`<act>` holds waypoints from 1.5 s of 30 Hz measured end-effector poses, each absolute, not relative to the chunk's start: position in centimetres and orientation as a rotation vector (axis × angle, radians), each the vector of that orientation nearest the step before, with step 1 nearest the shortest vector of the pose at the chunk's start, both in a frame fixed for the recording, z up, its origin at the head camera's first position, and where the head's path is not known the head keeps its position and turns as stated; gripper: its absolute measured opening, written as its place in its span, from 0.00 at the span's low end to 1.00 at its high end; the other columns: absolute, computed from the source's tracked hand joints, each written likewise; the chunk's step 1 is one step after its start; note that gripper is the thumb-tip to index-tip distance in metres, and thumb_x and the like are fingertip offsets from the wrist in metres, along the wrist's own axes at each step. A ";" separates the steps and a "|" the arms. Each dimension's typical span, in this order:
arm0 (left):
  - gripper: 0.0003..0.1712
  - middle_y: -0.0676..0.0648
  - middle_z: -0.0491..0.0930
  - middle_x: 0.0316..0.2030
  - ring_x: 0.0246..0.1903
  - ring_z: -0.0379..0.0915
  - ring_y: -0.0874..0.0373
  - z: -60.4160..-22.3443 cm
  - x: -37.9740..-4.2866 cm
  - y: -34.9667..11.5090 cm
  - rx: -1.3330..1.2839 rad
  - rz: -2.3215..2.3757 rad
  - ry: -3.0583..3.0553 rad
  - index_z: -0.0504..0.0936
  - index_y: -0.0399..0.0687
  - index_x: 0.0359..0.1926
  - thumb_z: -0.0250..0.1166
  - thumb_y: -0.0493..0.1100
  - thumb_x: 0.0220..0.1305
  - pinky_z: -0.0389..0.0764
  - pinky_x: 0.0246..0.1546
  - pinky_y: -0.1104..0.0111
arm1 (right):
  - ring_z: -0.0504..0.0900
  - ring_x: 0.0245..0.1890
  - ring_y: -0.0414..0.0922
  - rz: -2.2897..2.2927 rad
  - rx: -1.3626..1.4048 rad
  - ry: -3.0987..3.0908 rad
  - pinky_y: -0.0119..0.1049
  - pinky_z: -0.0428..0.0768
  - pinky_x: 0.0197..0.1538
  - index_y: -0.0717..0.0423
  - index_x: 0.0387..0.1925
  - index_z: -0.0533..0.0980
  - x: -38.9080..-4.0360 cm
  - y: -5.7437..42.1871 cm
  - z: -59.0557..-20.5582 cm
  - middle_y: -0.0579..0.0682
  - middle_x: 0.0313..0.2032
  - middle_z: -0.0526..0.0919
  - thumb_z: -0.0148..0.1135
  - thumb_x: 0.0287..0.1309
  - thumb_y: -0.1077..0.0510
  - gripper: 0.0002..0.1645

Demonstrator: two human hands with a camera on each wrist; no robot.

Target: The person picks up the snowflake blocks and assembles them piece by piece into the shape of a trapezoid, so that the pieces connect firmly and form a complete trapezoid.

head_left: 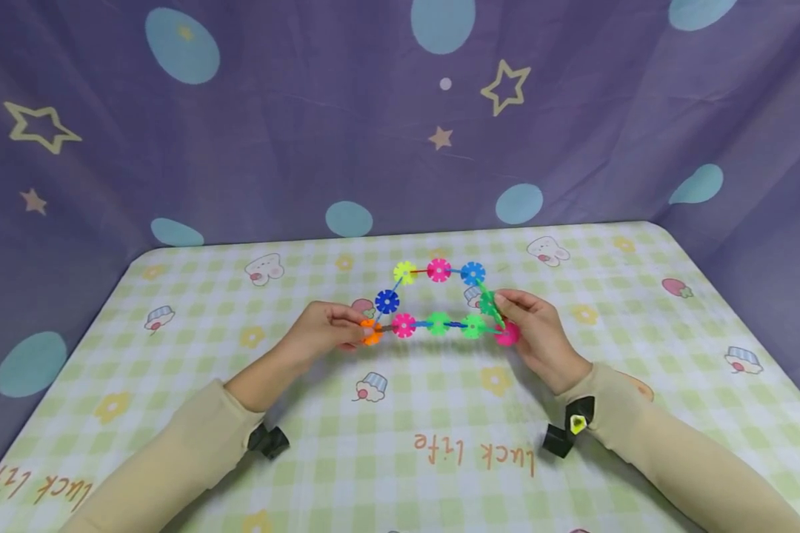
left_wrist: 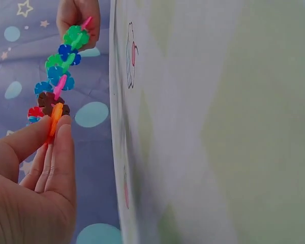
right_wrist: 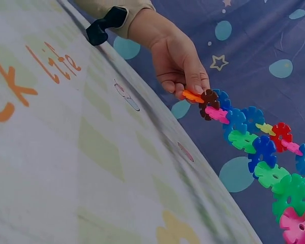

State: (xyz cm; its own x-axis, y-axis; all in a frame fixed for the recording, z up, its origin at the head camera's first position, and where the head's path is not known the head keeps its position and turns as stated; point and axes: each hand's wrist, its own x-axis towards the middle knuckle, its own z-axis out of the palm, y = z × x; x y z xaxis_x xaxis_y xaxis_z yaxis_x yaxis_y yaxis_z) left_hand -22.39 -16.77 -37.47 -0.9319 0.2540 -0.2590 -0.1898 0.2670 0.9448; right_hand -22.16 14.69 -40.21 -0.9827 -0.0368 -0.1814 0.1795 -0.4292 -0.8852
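Note:
A closed loop of notched, flower-like plastic discs (head_left: 438, 323) in several colours is held up above the table, its pieces slotted into one another. My left hand (head_left: 327, 326) pinches the orange disc (left_wrist: 56, 118) at the loop's left corner between thumb and fingertips. On the opposite side, my right hand (head_left: 541, 337) grips the right end, thumb against the green disc (head_left: 488, 302) and close to the pink disc (right_wrist: 297, 226). Its other fingers are partly hidden behind the loop. Yellow, pink and blue discs form the far side of the loop, standing free of both hands.
A table with a pale green checked cloth (head_left: 193, 348) lies under the hands. Behind it hangs a purple curtain (head_left: 273, 148) printed with stars and ovals. Black cameras (head_left: 268, 442) are strapped to both wrists.

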 end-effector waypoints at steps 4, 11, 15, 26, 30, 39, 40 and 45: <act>0.14 0.50 0.85 0.26 0.25 0.80 0.63 -37.7 -22.4 -16.9 0.071 1.743 2.161 0.78 0.22 0.43 0.64 0.28 0.56 0.82 0.30 0.69 | 0.77 0.23 0.35 -2.555 0.166 1.603 0.26 0.77 0.23 0.49 0.28 0.83 -22.2 14.6 -40.3 0.43 0.27 0.81 0.60 0.61 0.62 0.09; 0.13 0.52 0.84 0.24 0.25 0.80 0.63 -37.8 -22.4 -17.2 0.083 1.785 2.129 0.78 0.22 0.43 0.63 0.27 0.55 0.83 0.31 0.69 | 0.76 0.23 0.36 -2.553 0.123 1.596 0.26 0.77 0.23 0.49 0.29 0.82 -22.3 14.6 -40.4 0.43 0.27 0.80 0.59 0.62 0.63 0.09; 0.14 0.52 0.84 0.25 0.25 0.80 0.63 -37.7 -22.2 -17.3 0.093 1.817 2.125 0.77 0.20 0.44 0.62 0.27 0.55 0.83 0.31 0.69 | 0.78 0.28 0.36 -2.531 0.070 1.553 0.25 0.77 0.29 0.48 0.30 0.83 -22.3 14.9 -40.5 0.42 0.29 0.82 0.57 0.63 0.64 0.12; 0.16 0.53 0.85 0.27 0.26 0.81 0.64 -37.6 -22.1 -18.1 0.062 1.856 2.147 0.78 0.21 0.45 0.63 0.28 0.55 0.83 0.32 0.69 | 0.80 0.45 0.41 -2.224 -0.096 1.613 0.35 0.79 0.50 0.58 0.53 0.70 -22.1 16.6 -41.2 0.48 0.47 0.77 0.51 0.61 0.71 0.18; 0.15 0.54 0.85 0.27 0.26 0.81 0.64 -37.6 -22.1 -18.3 0.051 1.879 2.139 0.78 0.22 0.45 0.63 0.27 0.55 0.83 0.32 0.69 | 0.83 0.41 0.43 -2.142 -0.152 1.674 0.38 0.80 0.50 0.62 0.45 0.73 -21.9 17.0 -41.8 0.50 0.41 0.81 0.53 0.61 0.71 0.11; 0.14 0.52 0.85 0.27 0.26 0.81 0.63 -37.5 -22.2 -18.8 0.077 1.830 2.152 0.78 0.22 0.44 0.63 0.28 0.56 0.83 0.33 0.67 | 0.85 0.32 0.42 -2.142 -0.154 1.880 0.37 0.83 0.41 0.63 0.37 0.79 -21.8 17.0 -41.5 0.51 0.31 0.86 0.57 0.59 0.70 0.06; 0.15 0.52 0.85 0.26 0.26 0.81 0.63 -37.5 -22.2 -18.8 0.081 1.821 2.153 0.78 0.21 0.44 0.63 0.28 0.56 0.83 0.34 0.67 | 0.85 0.32 0.42 -2.132 -0.156 1.898 0.37 0.83 0.40 0.65 0.37 0.79 -21.8 17.0 -41.4 0.51 0.30 0.86 0.57 0.59 0.70 0.06; 0.16 0.53 0.84 0.25 0.26 0.81 0.63 -37.6 -22.3 -19.1 0.110 1.795 2.150 0.77 0.19 0.44 0.63 0.27 0.55 0.83 0.33 0.68 | 0.85 0.30 0.42 -2.081 -0.169 1.930 0.35 0.83 0.39 0.75 0.42 0.77 -21.8 17.2 -41.2 0.52 0.31 0.86 0.57 0.59 0.71 0.11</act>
State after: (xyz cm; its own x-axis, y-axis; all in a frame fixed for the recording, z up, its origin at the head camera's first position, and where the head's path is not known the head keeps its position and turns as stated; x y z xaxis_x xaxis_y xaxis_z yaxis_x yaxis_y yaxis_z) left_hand -22.25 -19.14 -37.59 -0.9403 0.2710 -0.2059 -0.1543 0.2000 0.9676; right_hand -21.76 17.21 -41.20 -0.9490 -0.2937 -0.1144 0.1362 -0.0547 -0.9892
